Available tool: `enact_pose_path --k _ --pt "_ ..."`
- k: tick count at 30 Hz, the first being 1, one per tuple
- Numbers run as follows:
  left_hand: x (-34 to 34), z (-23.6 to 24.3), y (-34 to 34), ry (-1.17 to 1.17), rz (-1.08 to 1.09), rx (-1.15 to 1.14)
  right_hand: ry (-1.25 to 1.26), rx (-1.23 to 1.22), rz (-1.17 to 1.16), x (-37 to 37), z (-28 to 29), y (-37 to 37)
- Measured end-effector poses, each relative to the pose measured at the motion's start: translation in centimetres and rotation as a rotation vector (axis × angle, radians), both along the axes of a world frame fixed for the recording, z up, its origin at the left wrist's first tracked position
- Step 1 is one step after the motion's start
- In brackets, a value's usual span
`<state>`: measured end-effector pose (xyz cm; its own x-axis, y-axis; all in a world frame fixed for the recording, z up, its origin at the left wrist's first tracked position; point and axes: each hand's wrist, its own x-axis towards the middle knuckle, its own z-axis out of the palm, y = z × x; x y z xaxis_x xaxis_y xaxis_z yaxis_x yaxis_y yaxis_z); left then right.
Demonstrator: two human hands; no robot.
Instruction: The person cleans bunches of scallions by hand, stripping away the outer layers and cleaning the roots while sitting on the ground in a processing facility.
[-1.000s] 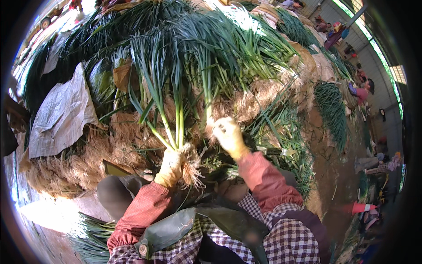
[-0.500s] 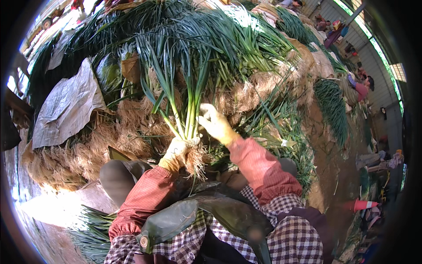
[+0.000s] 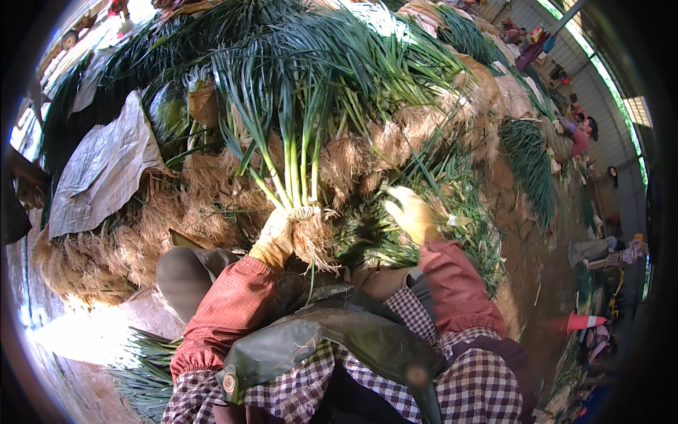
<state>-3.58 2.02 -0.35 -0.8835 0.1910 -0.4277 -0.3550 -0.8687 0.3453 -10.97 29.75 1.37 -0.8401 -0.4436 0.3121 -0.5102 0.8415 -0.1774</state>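
My left hand (image 3: 277, 237), in a pale yellow-stained glove, is closed around a bunch of green onions (image 3: 291, 169) just above the roots. The stalks stand nearly upright, their long leaves reaching up against the heap behind. Below the fist hangs a tangle of pale roots (image 3: 316, 244). To the right of the bunch and apart from it, my gloved right hand (image 3: 413, 214) is over a litter of loose leaves (image 3: 385, 244). Its fingers are parted and slightly bent, and nothing shows between them.
A large heap of green onions (image 3: 282, 53) spreads across the far side, roots toward me. A whitish sheet (image 3: 106, 166) covers part of its left. More green onions (image 3: 145, 374) lie at lower left. A red-and-white cone (image 3: 585, 322) stands at right; other people (image 3: 580, 134) are farther off.
My right hand has drawn away from the bunch, moving right and down over the loose leaves. The left hand keeps its hold, shifted slightly left and up.
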Motion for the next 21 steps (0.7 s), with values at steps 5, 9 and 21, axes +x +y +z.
enact_pose_path --k 5,9,21 --pt "0.4 0.6 0.5 0.085 -0.103 -0.31 -1.118 -0.999 0.056 -1.5 -0.7 -12.1" --pt "0.9 -0.2 0.4 0.148 -0.094 -0.335 -1.279 -1.096 0.058 -2.6 -1.1 -13.4" --pt "0.8 -0.6 0.4 0.042 -0.125 -0.926 -0.886 -0.483 0.131 -0.7 1.1 -14.4"
